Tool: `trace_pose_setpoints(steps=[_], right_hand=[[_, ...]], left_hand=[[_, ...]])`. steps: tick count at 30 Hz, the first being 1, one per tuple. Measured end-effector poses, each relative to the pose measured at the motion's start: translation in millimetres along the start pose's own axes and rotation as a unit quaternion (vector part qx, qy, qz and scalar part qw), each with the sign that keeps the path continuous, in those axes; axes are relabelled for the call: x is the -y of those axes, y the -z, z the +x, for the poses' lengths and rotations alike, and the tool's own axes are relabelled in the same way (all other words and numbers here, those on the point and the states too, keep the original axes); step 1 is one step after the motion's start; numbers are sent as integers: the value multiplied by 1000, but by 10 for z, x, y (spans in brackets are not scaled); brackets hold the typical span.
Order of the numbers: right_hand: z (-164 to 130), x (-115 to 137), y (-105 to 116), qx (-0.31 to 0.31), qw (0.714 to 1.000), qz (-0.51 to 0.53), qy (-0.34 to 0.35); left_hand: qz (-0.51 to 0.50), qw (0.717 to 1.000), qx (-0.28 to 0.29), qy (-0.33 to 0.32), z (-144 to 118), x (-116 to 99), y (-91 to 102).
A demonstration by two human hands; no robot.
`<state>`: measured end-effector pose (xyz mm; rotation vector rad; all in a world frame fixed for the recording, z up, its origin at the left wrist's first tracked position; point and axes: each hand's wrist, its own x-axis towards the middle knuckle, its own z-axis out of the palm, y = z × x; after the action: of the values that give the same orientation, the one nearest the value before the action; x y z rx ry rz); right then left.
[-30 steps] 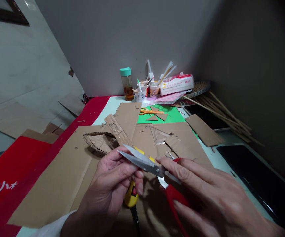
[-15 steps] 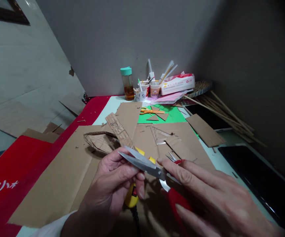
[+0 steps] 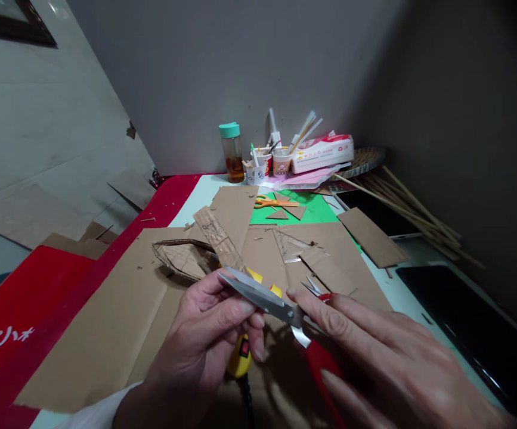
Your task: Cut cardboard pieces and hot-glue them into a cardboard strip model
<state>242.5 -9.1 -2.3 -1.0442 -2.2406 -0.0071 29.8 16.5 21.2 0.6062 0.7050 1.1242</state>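
Up close, red-handled scissors (image 3: 285, 316) held over the near edge of the table: steel blades nearly closed, smooth and bright, pointing far-left; glossy red plastic handles low and near. Right hand (image 3: 387, 363) closed around the handles, forefinger stretched along the pivot. Left hand (image 3: 209, 339) pinching the blades between thumb and fingertips, white sleeve at the wrist. Just below the left fingers, a yellow glue gun (image 3: 239, 357) with a red switch and a black cord, lying on the cardboard, partly hidden.

Underneath, a broad sheet of brown corrugated cardboard (image 3: 106, 333), matt and littered with small offcuts. Farther out, a leaf-shaped cardboard shell (image 3: 182, 257) with raised ribbed walls, and a long ribbed cardboard strip (image 3: 216, 235) leaning across it. Right of those, a clear plastic set square (image 3: 290, 245) flat on the cardboard. Beyond, green paper (image 3: 312, 208) with orange-handled scissors (image 3: 271, 202) and triangular cardboard scraps on it.

At the far edge against the wall: a clear bottle with a teal cap (image 3: 232, 152) holding amber liquid, paper cups (image 3: 267, 162) stuffed with sticks and tools, a soft tissue pack (image 3: 322, 152). Far right, a bundle of thin bamboo sticks (image 3: 410, 208) and a woven tray; near right, a dark glossy slab (image 3: 459, 322). Pale table (image 3: 195, 193), red cloth (image 3: 25, 298) on the left, plain grey walls meeting in a dim corner.
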Motion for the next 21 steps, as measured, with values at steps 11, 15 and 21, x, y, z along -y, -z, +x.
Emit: trace_pose_setpoints(steps=[11, 15, 21], right_hand=[[77, -30, 12, 41, 995, 91, 27], [205, 32, 42, 29, 973, 216, -76], [288, -51, 196, 84, 893, 335, -289]], left_hand=[[46, 999, -21, -2, 16, 19, 59], [46, 999, 16, -11, 2, 6, 75], [75, 996, 31, 22, -22, -44, 93]])
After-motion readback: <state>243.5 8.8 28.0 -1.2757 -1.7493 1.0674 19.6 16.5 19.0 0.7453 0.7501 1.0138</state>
